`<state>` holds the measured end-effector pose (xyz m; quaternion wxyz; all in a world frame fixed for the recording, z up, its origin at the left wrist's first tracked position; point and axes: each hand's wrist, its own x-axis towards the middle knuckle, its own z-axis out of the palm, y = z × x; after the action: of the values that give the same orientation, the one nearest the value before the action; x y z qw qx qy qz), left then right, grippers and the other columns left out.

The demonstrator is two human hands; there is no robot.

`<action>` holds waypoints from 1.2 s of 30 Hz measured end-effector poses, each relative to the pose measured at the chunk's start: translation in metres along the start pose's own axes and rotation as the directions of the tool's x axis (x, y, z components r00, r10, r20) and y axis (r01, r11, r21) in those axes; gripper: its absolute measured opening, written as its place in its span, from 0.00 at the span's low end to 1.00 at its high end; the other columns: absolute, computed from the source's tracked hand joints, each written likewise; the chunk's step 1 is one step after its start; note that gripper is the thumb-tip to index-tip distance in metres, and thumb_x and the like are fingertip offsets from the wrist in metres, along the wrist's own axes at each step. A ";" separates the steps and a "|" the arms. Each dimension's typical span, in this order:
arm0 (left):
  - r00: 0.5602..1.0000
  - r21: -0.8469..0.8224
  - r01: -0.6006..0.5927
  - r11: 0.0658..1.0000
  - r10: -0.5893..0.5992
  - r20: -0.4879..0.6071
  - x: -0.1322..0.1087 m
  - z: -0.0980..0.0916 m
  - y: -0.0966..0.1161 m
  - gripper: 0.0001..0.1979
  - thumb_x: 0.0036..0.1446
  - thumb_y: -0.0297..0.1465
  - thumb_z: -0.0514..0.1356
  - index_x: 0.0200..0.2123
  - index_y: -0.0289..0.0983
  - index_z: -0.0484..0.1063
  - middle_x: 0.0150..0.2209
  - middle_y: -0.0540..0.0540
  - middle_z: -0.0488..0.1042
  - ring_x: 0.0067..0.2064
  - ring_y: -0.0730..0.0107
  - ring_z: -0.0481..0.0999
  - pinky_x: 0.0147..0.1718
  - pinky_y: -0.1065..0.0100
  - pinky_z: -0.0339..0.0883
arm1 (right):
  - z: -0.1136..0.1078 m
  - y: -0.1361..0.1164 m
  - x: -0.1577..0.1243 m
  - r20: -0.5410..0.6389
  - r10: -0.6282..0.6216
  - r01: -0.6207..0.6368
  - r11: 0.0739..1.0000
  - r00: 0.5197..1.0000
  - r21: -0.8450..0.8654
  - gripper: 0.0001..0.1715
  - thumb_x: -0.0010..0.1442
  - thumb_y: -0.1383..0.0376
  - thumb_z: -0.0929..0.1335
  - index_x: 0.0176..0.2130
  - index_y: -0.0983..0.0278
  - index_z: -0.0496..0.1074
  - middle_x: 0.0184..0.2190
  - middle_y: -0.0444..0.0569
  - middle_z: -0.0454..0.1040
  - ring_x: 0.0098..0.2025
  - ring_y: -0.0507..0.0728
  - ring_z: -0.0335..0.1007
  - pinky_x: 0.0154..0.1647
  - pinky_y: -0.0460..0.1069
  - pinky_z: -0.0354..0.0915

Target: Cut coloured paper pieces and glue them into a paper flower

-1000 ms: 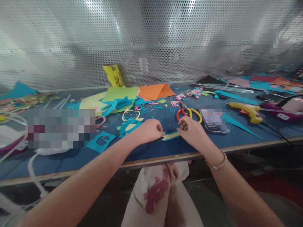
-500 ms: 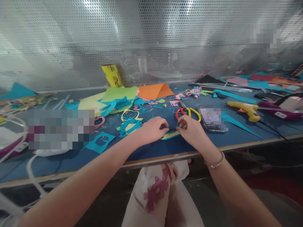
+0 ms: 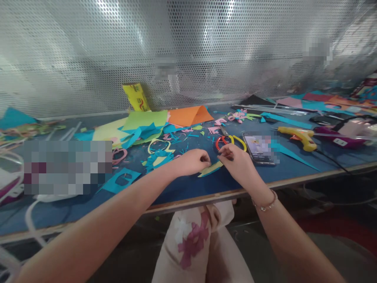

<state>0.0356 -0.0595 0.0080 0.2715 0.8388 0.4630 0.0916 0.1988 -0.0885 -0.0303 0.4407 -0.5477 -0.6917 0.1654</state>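
Note:
My left hand [image 3: 194,161] is curled with its fingertips together, just above the front part of the blue table. Facing it, my right hand [image 3: 232,159] has thumb and fingers pinched. A narrow yellow-green paper strip [image 3: 210,169] lies beneath and between them; whether either hand touches it I cannot tell. Anything inside the fingers is too small to make out. Just behind my right hand are scissors [image 3: 240,142] with red and yellow handles. A fringed blue paper piece [image 3: 159,159] with a yellow middle sits left of my left hand.
A phone [image 3: 259,148] lies right of the scissors, then a yellow glue gun [image 3: 303,137] with a black cord. Green paper [image 3: 147,119], orange paper [image 3: 190,116] and scraps spread behind. A blue sheet with a cut-out [image 3: 119,181] lies at left. Perforated metal [image 3: 188,51] rises behind the table.
The view has shifted slightly, so the table things sit a little further left. My hands stay close together in much the same pinched pose, and more of the yellow-green strip shows.

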 end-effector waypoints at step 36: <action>0.943 -0.334 -0.250 0.909 0.307 0.130 -0.012 -0.037 -0.025 0.08 0.43 0.34 0.59 0.22 0.34 0.68 0.19 0.55 0.62 0.24 0.79 0.60 0.25 0.74 0.54 | 0.005 -0.052 0.014 0.054 -0.165 0.156 0.979 0.985 0.130 0.07 0.50 0.66 0.64 0.33 0.63 0.65 0.27 0.45 0.70 0.29 0.51 0.67 0.32 0.47 0.63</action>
<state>-0.0039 -0.0450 0.0269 0.4255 0.8476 0.2913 0.1255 0.1631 -0.0923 0.0102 0.4636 -0.4558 -0.7357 0.1899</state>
